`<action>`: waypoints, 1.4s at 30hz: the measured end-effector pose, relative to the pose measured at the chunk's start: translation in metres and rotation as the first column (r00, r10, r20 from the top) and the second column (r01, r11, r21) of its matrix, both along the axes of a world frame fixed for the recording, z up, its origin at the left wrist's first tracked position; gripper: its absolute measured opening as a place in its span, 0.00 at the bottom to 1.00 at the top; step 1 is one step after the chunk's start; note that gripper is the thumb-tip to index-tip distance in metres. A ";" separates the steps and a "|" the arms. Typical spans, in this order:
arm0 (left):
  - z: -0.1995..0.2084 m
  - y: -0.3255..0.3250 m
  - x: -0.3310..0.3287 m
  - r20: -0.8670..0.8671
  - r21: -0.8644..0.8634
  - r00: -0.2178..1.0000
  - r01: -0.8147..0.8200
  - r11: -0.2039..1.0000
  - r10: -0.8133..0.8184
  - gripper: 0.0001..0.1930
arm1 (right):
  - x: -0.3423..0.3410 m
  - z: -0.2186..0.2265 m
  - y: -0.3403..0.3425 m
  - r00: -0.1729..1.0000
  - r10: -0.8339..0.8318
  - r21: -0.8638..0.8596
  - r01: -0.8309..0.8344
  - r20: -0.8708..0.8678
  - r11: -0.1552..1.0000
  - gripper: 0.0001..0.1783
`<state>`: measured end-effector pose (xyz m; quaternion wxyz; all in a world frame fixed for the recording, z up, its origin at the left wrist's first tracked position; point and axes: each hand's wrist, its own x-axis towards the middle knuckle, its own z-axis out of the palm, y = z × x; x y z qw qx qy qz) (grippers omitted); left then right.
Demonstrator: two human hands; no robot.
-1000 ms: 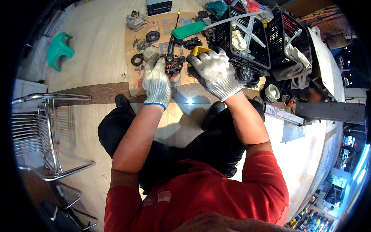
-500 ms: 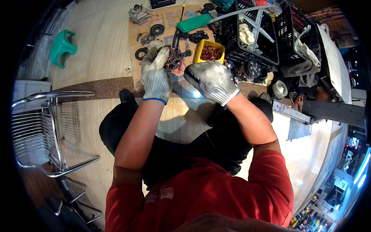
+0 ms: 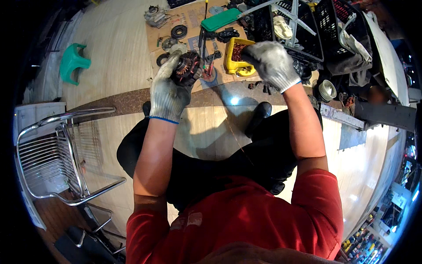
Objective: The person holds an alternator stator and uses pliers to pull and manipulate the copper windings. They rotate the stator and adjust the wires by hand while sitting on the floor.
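Note:
My gloved left hand (image 3: 169, 94) is closed around a dark round motor part (image 3: 187, 67) with a ring of copper windings, held above the cardboard. My gloved right hand (image 3: 276, 65) is over the right side of a yellow tub (image 3: 232, 67), its fingertips dark and curled together. What those fingers hold, if anything, cannot be made out. Copper wire scraps (image 3: 238, 49) fill the tub, which looks cut from a jug with a handle. A thin copper-coloured strand (image 3: 233, 132) shows between my knees.
Motor pieces and a black ring (image 3: 179, 31) lie on the cardboard (image 3: 189, 17), near red-handled pliers (image 3: 210, 69). Beyond are a green-headed fly swatter (image 3: 220, 20) and black crates (image 3: 332, 26). A green stool (image 3: 74, 61) and metal chair (image 3: 57, 163) stand left.
My right hand has moved right and farther out, uncovering more of the tub. The left hand has shifted slightly left and nearer, with the motor part's copper windings now showing more.

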<state>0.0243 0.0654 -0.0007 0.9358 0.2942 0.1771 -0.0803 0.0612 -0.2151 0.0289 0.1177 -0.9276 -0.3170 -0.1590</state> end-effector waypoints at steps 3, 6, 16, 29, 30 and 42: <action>0.000 -0.001 -0.001 0.077 0.056 0.995 0.052 0.997 -0.056 0.18 | 0.006 0.007 -0.011 0.996 -0.076 -0.028 0.075 -0.055 0.997 0.14; 0.002 -0.006 0.000 0.134 0.191 0.990 0.011 0.982 -0.038 0.19 | 0.007 0.004 -0.021 0.993 -0.100 -0.018 0.099 -0.069 0.995 0.15; 0.007 -0.027 -0.006 0.285 0.300 0.959 -0.091 0.950 0.002 0.25 | -0.011 0.016 0.009 0.979 0.073 0.204 -0.112 0.189 0.972 0.21; 0.010 -0.025 -0.004 0.290 0.301 0.944 0.064 0.952 -0.155 0.25 | -0.025 0.003 0.031 0.991 -0.067 -0.097 0.056 -0.115 0.994 0.16; 0.013 -0.026 -0.004 0.274 0.297 0.950 0.063 0.953 -0.148 0.25 | -0.024 0.004 0.030 0.995 -0.052 -0.118 0.042 -0.085 0.992 0.17; -0.007 -0.038 0.003 0.196 0.524 0.965 -0.255 0.813 0.176 0.21 | -0.069 0.012 0.064 0.995 0.047 -0.143 -0.060 -0.093 0.988 0.08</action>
